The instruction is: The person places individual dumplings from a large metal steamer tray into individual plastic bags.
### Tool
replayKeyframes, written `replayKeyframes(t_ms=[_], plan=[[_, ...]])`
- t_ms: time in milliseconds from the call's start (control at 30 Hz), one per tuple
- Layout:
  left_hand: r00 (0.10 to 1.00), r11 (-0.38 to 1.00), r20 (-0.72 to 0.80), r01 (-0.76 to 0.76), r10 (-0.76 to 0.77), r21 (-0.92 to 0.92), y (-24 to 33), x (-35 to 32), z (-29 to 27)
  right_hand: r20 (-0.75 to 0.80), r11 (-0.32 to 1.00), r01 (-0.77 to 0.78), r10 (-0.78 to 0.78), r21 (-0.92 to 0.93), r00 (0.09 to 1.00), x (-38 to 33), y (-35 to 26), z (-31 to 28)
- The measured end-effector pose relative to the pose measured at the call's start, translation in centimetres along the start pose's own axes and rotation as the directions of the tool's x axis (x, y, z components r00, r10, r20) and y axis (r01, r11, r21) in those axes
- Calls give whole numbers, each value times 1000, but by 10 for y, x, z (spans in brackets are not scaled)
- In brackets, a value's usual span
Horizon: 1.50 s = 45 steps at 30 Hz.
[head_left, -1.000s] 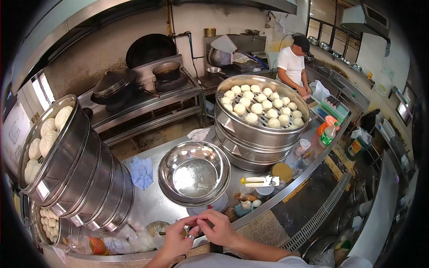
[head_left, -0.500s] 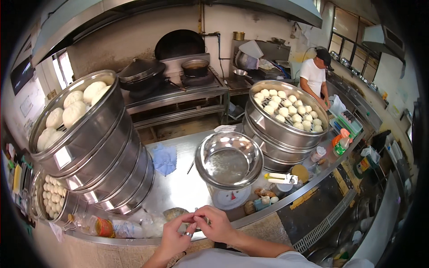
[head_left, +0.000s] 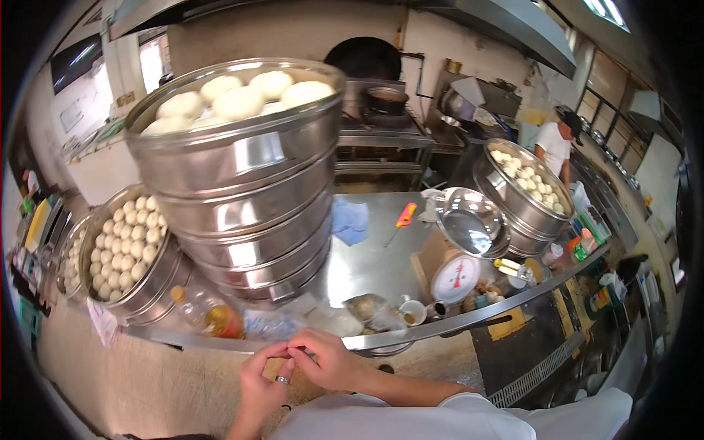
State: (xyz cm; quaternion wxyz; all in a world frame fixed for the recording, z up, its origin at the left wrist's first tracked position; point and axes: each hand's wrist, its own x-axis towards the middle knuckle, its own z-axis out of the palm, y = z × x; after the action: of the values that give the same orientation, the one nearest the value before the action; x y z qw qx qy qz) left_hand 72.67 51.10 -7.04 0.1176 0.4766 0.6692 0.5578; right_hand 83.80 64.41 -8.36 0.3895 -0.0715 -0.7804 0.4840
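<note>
Clear plastic bottle with yellowish cap, whitish-blue translucent plastic packet and clear plastic bag with brownish contents: grouped along the near edge of the grey metal counter.
Bottle: leftmost, cap closed and pointing up-left, body slanting down-right; red-and-yellow area at lower right, label or contents indistinguishable. Packet: centre, crumpled, lying flat just beside the bottle. Bag: rightmost, slack and wrinkled; contents unidentifiable, closure not discernible.
</note>
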Motion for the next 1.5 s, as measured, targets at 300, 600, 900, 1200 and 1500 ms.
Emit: replayKeyframes(t_ms=[300, 600, 900, 1200, 1500], plan=[[963, 980, -253, 136, -96, 145, -9, -54, -148, 223, 985, 119, -146, 128, 964, 38, -38, 150], [836, 942, -509, 311, -207, 128, -47, -74, -267, 389, 943, 121, -242, 310, 889, 92, -42, 294], [834, 900, -454, 413, -313, 140, -130, -27, -397, 467, 906, -278, 104, 320, 878, 153, 0, 441], [816, 902, -473, 421, -332, 95, -164, 3, -527, 466, 897, -159, -58, 412, 883, 247, -17, 563], [878, 940, -376, 337, -295, 50, -227, 27, -654, 388, 956, -50, -69, 288, 919, 288, -33, 665]])
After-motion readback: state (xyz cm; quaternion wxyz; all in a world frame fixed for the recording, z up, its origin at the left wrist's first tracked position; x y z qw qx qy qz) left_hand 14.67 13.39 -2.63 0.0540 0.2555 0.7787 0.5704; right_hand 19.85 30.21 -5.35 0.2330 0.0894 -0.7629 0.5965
